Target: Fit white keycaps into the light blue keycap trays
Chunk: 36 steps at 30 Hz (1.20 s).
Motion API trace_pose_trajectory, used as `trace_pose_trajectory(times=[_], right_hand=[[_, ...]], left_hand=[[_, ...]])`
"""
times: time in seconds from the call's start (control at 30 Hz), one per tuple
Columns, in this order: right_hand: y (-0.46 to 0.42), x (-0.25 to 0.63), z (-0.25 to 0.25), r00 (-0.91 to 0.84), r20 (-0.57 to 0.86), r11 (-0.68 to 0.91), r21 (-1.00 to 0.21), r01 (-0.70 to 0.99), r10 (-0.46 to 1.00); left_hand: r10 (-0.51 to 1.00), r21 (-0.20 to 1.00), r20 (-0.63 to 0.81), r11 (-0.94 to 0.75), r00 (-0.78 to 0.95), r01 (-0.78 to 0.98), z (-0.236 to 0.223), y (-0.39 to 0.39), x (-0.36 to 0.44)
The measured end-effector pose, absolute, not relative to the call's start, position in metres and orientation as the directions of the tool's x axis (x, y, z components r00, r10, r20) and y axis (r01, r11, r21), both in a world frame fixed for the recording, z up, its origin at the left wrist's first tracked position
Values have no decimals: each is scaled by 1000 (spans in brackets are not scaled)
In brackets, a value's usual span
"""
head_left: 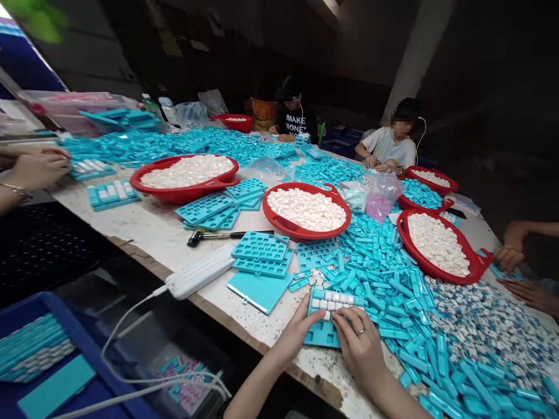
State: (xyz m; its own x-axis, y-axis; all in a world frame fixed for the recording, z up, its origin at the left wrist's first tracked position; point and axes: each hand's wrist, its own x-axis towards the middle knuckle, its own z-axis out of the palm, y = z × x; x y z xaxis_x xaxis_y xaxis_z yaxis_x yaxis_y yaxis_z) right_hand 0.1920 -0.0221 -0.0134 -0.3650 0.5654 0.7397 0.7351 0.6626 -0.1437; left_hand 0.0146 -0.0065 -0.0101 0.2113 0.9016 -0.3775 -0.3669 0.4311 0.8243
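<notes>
My left hand [301,323] grips the left side of a turquoise keyboard-like panel [321,336], its thumb on top. Rows of white keycaps [332,301] fill the panel's upper part, while square recesses show lower down. The fingers of my right hand [360,337], one with a ring, are closed and press at a white keycap [326,315] in the middle of the panel. My right fingertips partly cover that spot. Just beyond the panel lie a few loose white keycaps [318,276]. Many long turquoise plastic pieces [406,308] are heaped to its right.
Red basins [271,224] of white keycaps stand across the table [152,221]. Left of my hands are stacked turquoise panels [262,247], a mallet [218,235] and a white power strip [201,273]. Small mixed pieces [493,326] lie right. Co-workers' hands [41,169] work around the table.
</notes>
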Motion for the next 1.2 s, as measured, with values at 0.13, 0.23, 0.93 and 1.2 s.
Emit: trace_pose_trajectory(times=[0.13,0.23,0.93,1.2], right_hand=[[-22,193,-15,-356,710,663,-208,719,608],[-22,193,-13,-305,703,659,-304,688,643],[97,182,30,-361,246,428,-327,842,899],[112,180,16,-384,265,458,-340,821,885]], left_hand=[[921,852,-324,383,216,-357,-9,-6,17],[939,882,-288,337,188,-328,-9,-5,18],[954,943,-223,263,199,-202,-17,-2,19],[951,943,-236,273,199,-191,-18,-2,20]])
